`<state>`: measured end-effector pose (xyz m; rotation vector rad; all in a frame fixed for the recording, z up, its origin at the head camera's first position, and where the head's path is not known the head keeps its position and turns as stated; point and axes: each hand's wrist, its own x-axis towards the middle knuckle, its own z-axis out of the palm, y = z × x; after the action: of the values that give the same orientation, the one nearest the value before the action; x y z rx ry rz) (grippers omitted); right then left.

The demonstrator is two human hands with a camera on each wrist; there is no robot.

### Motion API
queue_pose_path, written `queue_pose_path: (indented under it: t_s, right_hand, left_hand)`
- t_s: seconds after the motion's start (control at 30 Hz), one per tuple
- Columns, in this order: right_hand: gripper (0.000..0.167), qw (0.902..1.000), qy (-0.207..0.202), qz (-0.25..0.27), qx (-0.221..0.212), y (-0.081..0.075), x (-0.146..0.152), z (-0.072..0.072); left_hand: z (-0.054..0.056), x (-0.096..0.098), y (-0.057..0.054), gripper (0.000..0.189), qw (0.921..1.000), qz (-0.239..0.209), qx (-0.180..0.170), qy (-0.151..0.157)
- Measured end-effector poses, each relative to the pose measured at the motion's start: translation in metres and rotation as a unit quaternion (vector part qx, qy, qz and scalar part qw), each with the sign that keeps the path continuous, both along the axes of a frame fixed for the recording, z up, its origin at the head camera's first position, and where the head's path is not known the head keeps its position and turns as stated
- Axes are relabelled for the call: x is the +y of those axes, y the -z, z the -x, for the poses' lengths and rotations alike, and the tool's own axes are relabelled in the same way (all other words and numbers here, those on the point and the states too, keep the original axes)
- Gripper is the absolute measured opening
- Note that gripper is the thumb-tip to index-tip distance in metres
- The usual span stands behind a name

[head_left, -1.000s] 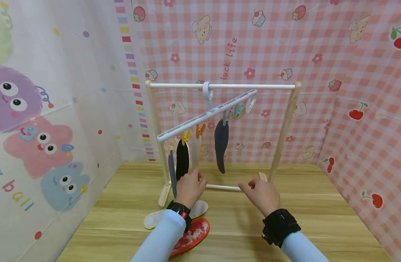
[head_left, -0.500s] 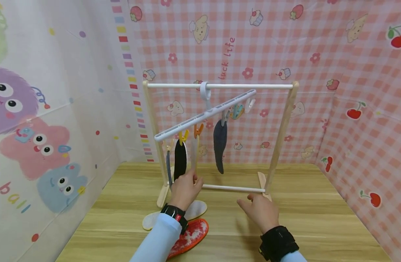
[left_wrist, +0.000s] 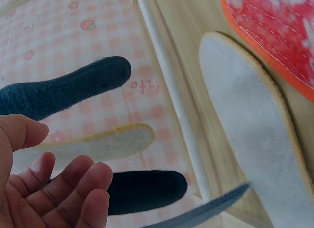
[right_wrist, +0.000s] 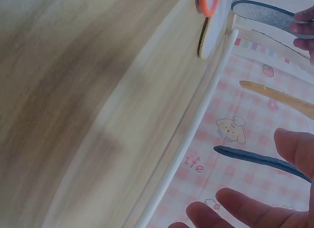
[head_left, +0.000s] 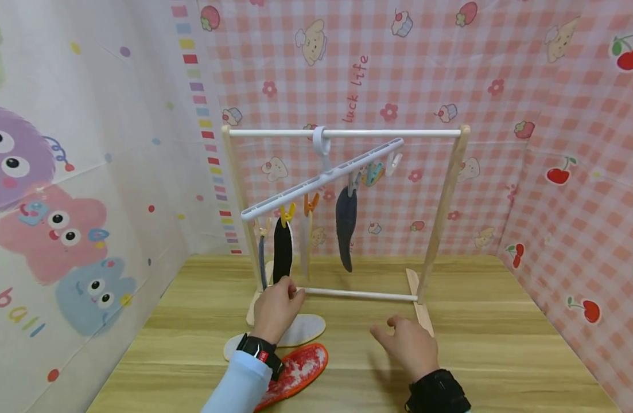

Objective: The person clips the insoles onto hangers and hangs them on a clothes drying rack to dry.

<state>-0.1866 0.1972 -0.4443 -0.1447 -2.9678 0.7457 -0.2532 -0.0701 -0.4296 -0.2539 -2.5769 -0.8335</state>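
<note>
My left hand [head_left: 276,310] is near the lower end of a hanging black insole [head_left: 282,246], in front of the rack's left side. Its thumb and fingers are loosely bent and apart, with nothing between them in the left wrist view. Beside the black one hang a white insole with a yellow edge [left_wrist: 122,139], a dark grey insole [head_left: 347,226] and, at the far left, a grey-blue insole [head_left: 261,261]. Coloured clips, including a yellow clip [head_left: 287,214] and an orange clip [head_left: 310,203], hold them on a pale hanger [head_left: 295,193]. My right hand [head_left: 409,344] hovers over the table, fingers spread.
The hanger tilts from a white rail [head_left: 399,134] on a wooden-legged rack [head_left: 442,218]. A low white rod [head_left: 362,295] joins its legs. On the table [head_left: 502,344] lie white insoles [head_left: 305,331] and a red insole [head_left: 301,370]. Unused clips [head_left: 373,174] hang at right.
The left hand has let go of the white insole's lower end and moved left and down. My right hand has dropped lower, toward me, from the low rod.
</note>
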Motion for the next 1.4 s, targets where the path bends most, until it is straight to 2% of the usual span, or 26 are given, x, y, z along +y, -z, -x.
queue_pose_path:
  t_s: [0.33, 0.6, 0.83, 0.97, 1.07, 1.23, 1.4]
  right_hand:
    - [0.054, 0.9998, 0.003, -0.010, 0.015, 0.002, -0.001, -0.005]
    - [0.056, 0.9999, 0.003, -0.011, -0.003, 0.004, 0.000, -0.008]
    - [0.056, 0.9999, 0.007, -0.008, -0.004, 0.008, 0.001, -0.010]
    - [0.056, 1.0000, 0.004, -0.008, -0.004, 0.008, 0.002, -0.011]
    - [0.057, 0.9999, 0.002, -0.008, -0.007, 0.008, 0.002, -0.012]
    - [0.058, 0.9999, 0.003, -0.010, -0.011, 0.007, 0.002, -0.013]
    - [0.058, 0.9998, 0.007, -0.013, -0.013, 0.007, 0.003, -0.014]
  left_hand:
    - [-0.002, -0.017, 0.003, 0.021, 0.9996, -0.012, -0.009, -0.024]
    - [-0.005, -0.027, 0.004, 0.021, 0.9986, -0.013, -0.025, -0.044]
    - [-0.009, -0.032, 0.012, 0.015, 0.9987, 0.003, -0.036, -0.037]
    - [-0.014, -0.032, 0.013, 0.014, 0.9973, 0.024, -0.065, -0.024]
    - [-0.016, -0.032, 0.014, 0.019, 0.9949, 0.043, -0.090, -0.014]
    - [-0.019, -0.032, 0.018, 0.032, 0.9906, 0.082, -0.110, 0.000]
    - [-0.022, -0.033, 0.021, 0.036, 0.9858, 0.097, -0.137, 0.004]
